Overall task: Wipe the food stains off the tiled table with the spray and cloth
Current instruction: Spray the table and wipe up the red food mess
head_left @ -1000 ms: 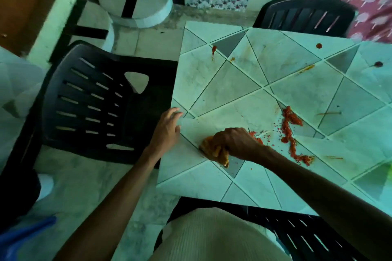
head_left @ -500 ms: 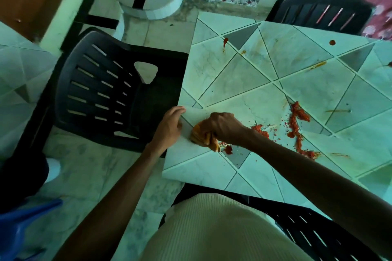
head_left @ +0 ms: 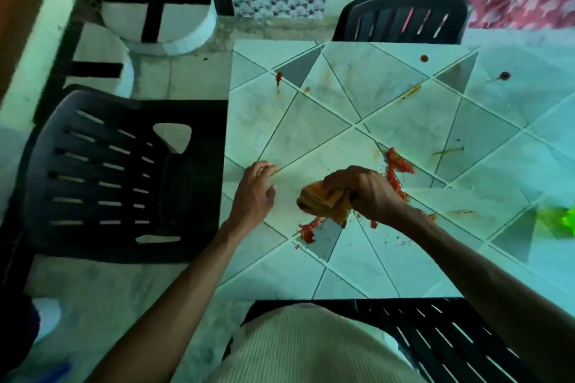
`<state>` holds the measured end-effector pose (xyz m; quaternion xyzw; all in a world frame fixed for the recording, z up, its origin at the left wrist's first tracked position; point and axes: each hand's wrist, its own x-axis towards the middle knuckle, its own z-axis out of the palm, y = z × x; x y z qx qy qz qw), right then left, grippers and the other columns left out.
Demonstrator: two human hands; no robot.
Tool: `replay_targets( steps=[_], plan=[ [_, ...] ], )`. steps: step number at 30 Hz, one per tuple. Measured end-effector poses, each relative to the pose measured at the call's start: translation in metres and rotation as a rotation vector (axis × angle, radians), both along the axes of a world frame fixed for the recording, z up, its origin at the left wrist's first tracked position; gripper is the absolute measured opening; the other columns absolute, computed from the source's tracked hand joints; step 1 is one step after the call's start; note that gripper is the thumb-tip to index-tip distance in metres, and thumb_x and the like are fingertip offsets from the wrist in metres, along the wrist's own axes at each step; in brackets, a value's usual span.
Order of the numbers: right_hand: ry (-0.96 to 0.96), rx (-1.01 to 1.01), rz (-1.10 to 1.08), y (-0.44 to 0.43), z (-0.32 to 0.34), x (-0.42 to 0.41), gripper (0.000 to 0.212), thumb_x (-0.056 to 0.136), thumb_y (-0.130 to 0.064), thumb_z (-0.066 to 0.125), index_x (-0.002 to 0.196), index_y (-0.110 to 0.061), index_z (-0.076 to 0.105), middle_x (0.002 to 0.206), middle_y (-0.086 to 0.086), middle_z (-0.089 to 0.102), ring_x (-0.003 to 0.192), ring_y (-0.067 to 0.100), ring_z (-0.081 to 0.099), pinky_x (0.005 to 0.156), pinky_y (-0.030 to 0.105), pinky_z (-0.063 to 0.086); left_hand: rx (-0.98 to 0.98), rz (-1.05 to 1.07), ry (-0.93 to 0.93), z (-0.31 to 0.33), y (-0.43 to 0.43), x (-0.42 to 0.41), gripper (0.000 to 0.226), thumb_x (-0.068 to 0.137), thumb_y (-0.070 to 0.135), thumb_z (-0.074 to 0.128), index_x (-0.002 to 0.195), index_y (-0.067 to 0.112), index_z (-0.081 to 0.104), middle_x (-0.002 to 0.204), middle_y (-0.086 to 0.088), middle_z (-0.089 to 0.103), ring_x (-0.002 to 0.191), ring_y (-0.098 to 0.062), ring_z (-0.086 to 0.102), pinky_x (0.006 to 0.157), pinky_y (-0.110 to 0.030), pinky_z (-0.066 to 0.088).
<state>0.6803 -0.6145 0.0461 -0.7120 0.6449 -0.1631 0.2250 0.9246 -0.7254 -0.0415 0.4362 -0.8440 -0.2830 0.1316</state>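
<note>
Tiled table (head_left: 389, 96) carries the bunched cloth (head_left: 320, 199) near its left edge, clenched in the right hand (head_left: 367, 193) beside red mush (head_left: 308, 232); the left hand (head_left: 253, 196) lies slack-fingered on the tiles nearby. Dragging the wad could smear grout or flick mush onto the black chair (head_left: 124, 180)

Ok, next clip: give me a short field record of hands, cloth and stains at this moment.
right hand: grips bunched orange cloth on tiled table
left hand: open, resting on tabletop, holding nothing
stains: red smear beyond right hand; red clump near cloth; small spots far side
spray: not identifiable; blurred green object at right edge
</note>
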Motion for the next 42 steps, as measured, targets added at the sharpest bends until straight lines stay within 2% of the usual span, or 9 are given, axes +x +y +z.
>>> replay_targets(
  steps=[9, 13, 18, 21, 24, 27, 32, 38, 42],
  plan=[
    [0.066, 0.047, -0.655, -0.033, -0.019, -0.092, 0.038, 0.076, -0.009, 0.070, 0.113, -0.018, 0.072, 0.111, 0.007, 0.073, 0.100, 0.032, 0.068, 0.079, 0.041, 0.055, -0.017, -0.199, -0.089, -0.009, -0.036, -0.090, 0.045, 0.089, -0.004, 0.053, 0.133, 0.005, 0.054, 0.140, -0.011, 0.049, 0.131, -0.028, 0.045, 0.111, -0.035, 0.037],
    [0.056, 0.086, -0.524, -0.039, -0.036, -0.055, 0.037, 0.078, -0.030, 0.072, 0.114, -0.021, 0.072, 0.113, 0.005, 0.071, 0.096, 0.031, 0.067, 0.071, 0.039, 0.055, -0.061, -0.237, -0.081, -0.006, -0.044, -0.083, 0.055, 0.083, -0.017, 0.049, 0.133, 0.004, 0.054, 0.138, -0.009, 0.050, 0.128, -0.024, 0.045, 0.110, -0.030, 0.038],
    [0.078, 0.062, -0.246, -0.022, -0.052, 0.008, 0.036, 0.086, -0.022, 0.073, 0.121, -0.026, 0.068, 0.123, 0.003, 0.068, 0.095, 0.030, 0.061, 0.067, 0.043, 0.056, -0.006, -0.216, -0.087, -0.009, -0.050, -0.064, 0.069, 0.075, -0.025, 0.044, 0.137, 0.005, 0.052, 0.143, -0.006, 0.047, 0.135, -0.019, 0.041, 0.114, -0.032, 0.037],
    [0.128, 0.061, -0.061, -0.002, -0.062, 0.028, 0.027, 0.094, -0.024, 0.057, 0.117, -0.032, 0.069, 0.118, -0.004, 0.069, 0.090, 0.025, 0.060, 0.062, 0.041, 0.055, 0.003, -0.225, -0.092, -0.009, -0.051, -0.061, 0.062, 0.082, -0.021, 0.043, 0.137, 0.005, 0.052, 0.145, -0.005, 0.046, 0.137, -0.018, 0.041, 0.116, -0.031, 0.034],
    [0.140, 0.094, 0.045, 0.018, -0.065, 0.029, 0.048, 0.090, -0.033, 0.028, 0.117, -0.035, 0.067, 0.122, -0.007, 0.067, 0.092, 0.025, 0.060, 0.067, 0.039, 0.054, -0.011, -0.214, -0.069, -0.006, -0.049, -0.064, 0.048, 0.090, -0.010, 0.046, 0.135, 0.005, 0.054, 0.142, -0.007, 0.049, 0.134, -0.021, 0.043, 0.114, -0.031, 0.035],
    [0.105, 0.088, 0.057, 0.031, -0.054, 0.019, 0.042, 0.085, -0.027, 0.038, 0.113, -0.035, 0.068, 0.120, -0.008, 0.069, 0.091, 0.026, 0.061, 0.069, 0.040, 0.055, -0.020, -0.208, -0.061, -0.004, -0.043, -0.070, 0.042, 0.093, 0.000, 0.052, 0.135, 0.006, 0.053, 0.140, -0.006, 0.049, 0.132, -0.019, 0.044, 0.112, -0.027, 0.035],
    [-0.026, -0.023, -0.221, 0.039, -0.024, -0.011, 0.046, 0.075, 0.001, 0.059, 0.111, -0.026, 0.072, 0.114, -0.005, 0.072, 0.091, 0.024, 0.063, 0.066, 0.043, 0.056, 0.022, -0.270, -0.062, -0.002, -0.036, -0.096, 0.046, 0.093, 0.007, 0.056, 0.138, 0.006, 0.050, 0.144, -0.008, 0.047, 0.135, -0.022, 0.041, 0.114, -0.030, 0.032],
    [-0.124, -0.121, -0.607, 0.041, 0.007, -0.083, 0.051, 0.069, 0.004, 0.064, 0.114, -0.019, 0.072, 0.108, 0.001, 0.073, 0.088, 0.023, 0.069, 0.067, 0.042, 0.059, 0.039, -0.384, -0.079, -0.001, -0.034, -0.129, 0.059, 0.088, 0.010, 0.068, 0.142, 0.001, 0.047, 0.149, -0.013, 0.044, 0.140, -0.027, 0.036, 0.118, -0.030, 0.026],
    [0.021, -0.101, -0.843, 0.034, 0.006, -0.141, 0.046, 0.070, -0.005, 0.065, 0.114, -0.018, 0.072, 0.105, 0.005, 0.072, 0.088, 0.029, 0.068, 0.068, 0.040, 0.056, 0.051, -0.368, -0.121, -0.007, -0.034, -0.136, 0.059, 0.086, 0.010, 0.071, 0.140, 0.004, 0.049, 0.147, -0.011, 0.046, 0.136, -0.028, 0.041, 0.115, -0.028, 0.028]
  ],
)
